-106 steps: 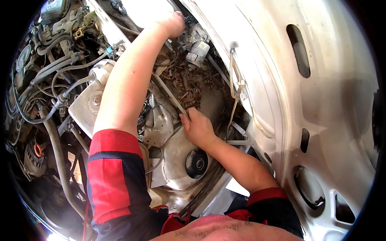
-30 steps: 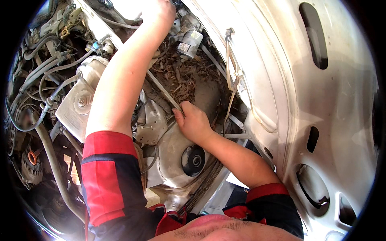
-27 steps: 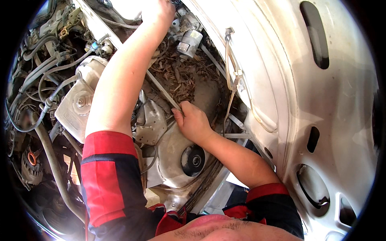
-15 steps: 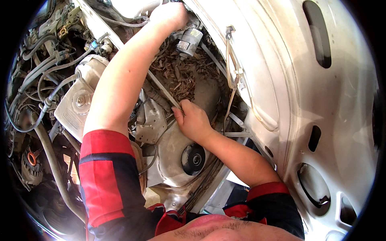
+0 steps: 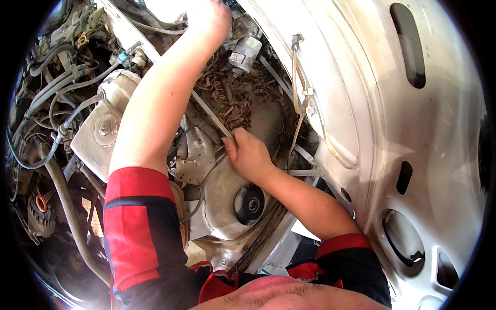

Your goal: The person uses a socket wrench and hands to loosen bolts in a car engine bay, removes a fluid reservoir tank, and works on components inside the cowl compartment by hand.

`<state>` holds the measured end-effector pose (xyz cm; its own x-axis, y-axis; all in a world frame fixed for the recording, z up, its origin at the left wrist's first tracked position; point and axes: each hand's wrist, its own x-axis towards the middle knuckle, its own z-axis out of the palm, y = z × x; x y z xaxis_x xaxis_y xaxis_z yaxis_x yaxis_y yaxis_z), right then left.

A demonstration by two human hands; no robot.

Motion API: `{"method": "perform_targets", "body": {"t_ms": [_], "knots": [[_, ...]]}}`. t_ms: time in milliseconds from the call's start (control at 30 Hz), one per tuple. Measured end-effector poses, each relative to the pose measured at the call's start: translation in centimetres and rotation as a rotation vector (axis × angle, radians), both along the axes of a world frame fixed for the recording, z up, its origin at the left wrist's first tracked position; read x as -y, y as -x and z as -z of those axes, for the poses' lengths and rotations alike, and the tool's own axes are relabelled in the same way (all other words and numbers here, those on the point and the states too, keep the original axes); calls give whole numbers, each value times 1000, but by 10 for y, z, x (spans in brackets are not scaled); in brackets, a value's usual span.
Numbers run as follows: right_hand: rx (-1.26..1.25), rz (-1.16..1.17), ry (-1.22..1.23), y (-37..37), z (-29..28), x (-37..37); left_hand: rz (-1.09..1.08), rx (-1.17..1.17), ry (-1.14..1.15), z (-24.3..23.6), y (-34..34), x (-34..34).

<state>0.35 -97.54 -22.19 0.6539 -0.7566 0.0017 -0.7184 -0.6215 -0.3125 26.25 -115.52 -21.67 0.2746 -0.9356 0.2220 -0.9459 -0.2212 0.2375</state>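
Observation:
My left hand [image 5: 209, 21] reaches far forward to the top edge of the picture, over the rear of an engine bay. Its back shows, but its fingers are hidden, so what they touch cannot be seen. Just to its right hangs a silver-grey cylindrical canister [image 5: 245, 53] with a label. Closer in, my right hand [image 5: 251, 156] is closed on the end of a narrow pale metal strip [image 5: 213, 114], thumb on its near side. That strip runs up toward my left forearm and passes behind it. Dry leaves [image 5: 227, 98] lie in the recess beside the strip.
A raised pale hood panel [image 5: 361, 129] fills the right side. A strut tower [image 5: 222, 196] with a black round cap [image 5: 248, 204] sits below my right hand. On the left are a box-shaped reservoir [image 5: 101, 129], hoses [image 5: 64, 191] and wiring.
My left hand has shifted a little to the left, leaving slightly more space beside the canister. My right hand keeps its place on the strip.

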Motion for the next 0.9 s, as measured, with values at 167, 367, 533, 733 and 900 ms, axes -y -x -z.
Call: {"method": "perform_targets", "body": {"t_ms": [167, 367, 533, 733, 900], "knots": [[-1, 28, -27, 4, 2, 2, -46, 190, -298, -40, 10, -19], [1, 25, -33, 2, 1, 2, -34, 218, -321, -37, 7, -14], [-12, 26, -18, 4, 2, 3, 89, -316, -18, -14, 8, -2], [-11, 25, -44, 0, 1, -1, 7, -552, 112, 9, 16, 20], [4, 5, 21, 2, 2, 3, 53, -495, 7, -10, 11, 8]]}}
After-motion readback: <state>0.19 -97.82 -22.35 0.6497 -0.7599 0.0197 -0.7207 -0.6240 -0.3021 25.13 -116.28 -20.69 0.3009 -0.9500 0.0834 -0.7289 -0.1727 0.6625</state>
